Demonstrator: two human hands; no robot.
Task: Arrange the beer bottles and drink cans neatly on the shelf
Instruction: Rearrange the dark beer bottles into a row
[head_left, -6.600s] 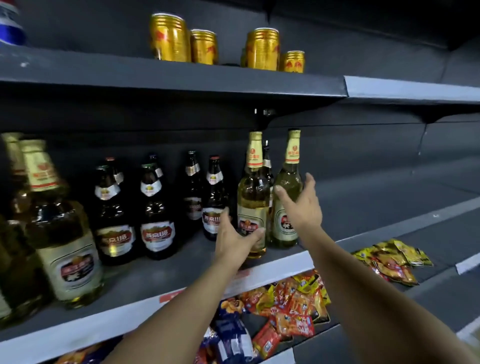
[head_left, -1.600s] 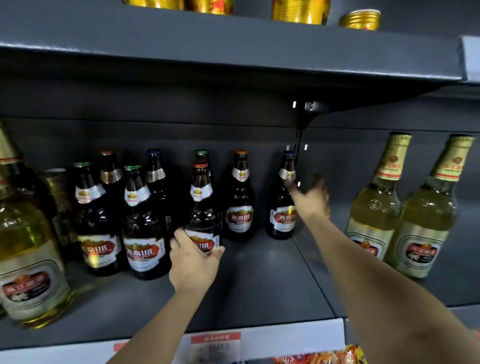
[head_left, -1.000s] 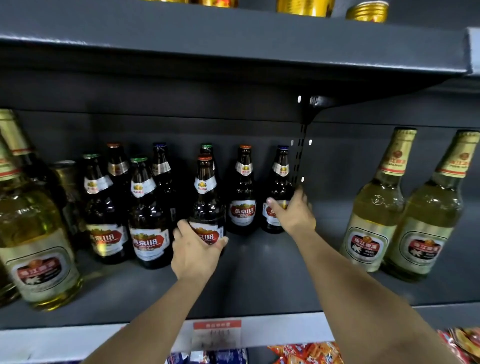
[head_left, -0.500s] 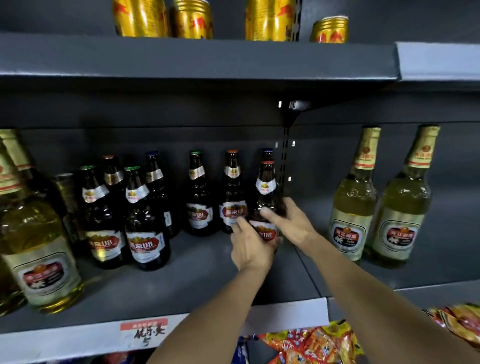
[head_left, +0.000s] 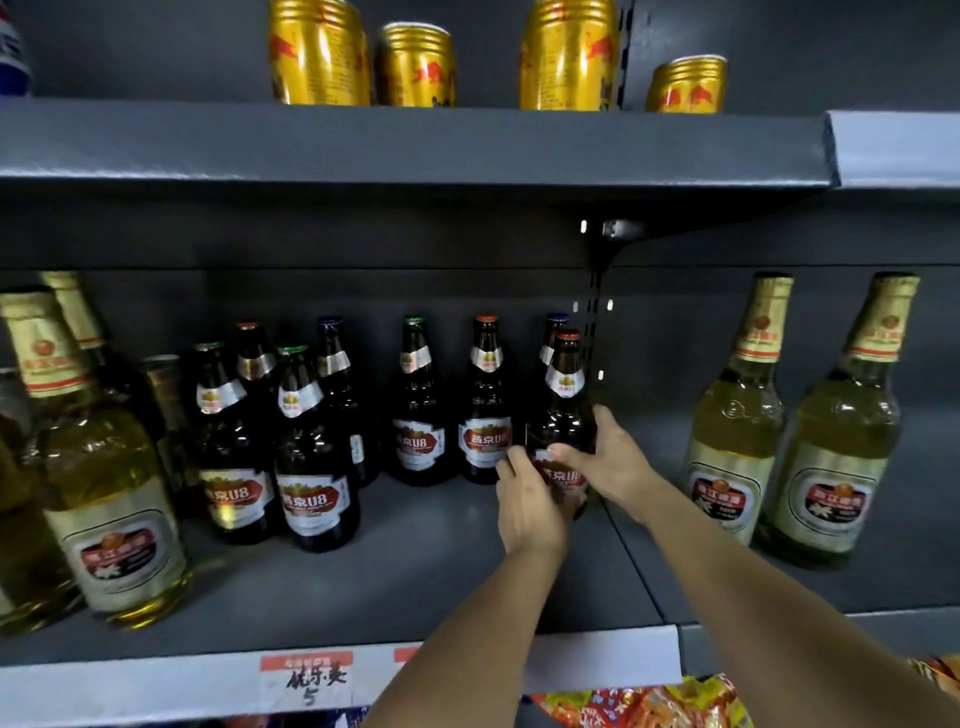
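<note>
both hands on one dark bottle (head_left: 563, 415), red cap, upright on the middle shelf (head_left: 415, 582), right end of the dark group, just left of the shelf seam. left hand (head_left: 532, 506) wraps the lower body from the front-left, fingers curled over the label. right hand (head_left: 605, 460) holds the right side, thumb across the label, fingers round the far side. the hands touch or nearly touch at the label.

close behind it a blue-capped dark bottle (head_left: 551, 332), mostly hidden. to the left, two more dark bottles in the back row: orange cap (head_left: 485, 410), green cap (head_left: 418, 405). further left a loose cluster of four dark bottles (head_left: 311, 457), two in front, two behind.

pale bottles with gold foil: two (head_left: 789, 415) right of the seam, side by side, apart from the held one; more (head_left: 88, 457) at far left, near the front edge.

top shelf (head_left: 415, 145): four gold cans (head_left: 415, 65), in two pairs. price tag (head_left: 309, 680) on the shelf lip. snack packets (head_left: 639, 706) below.
</note>
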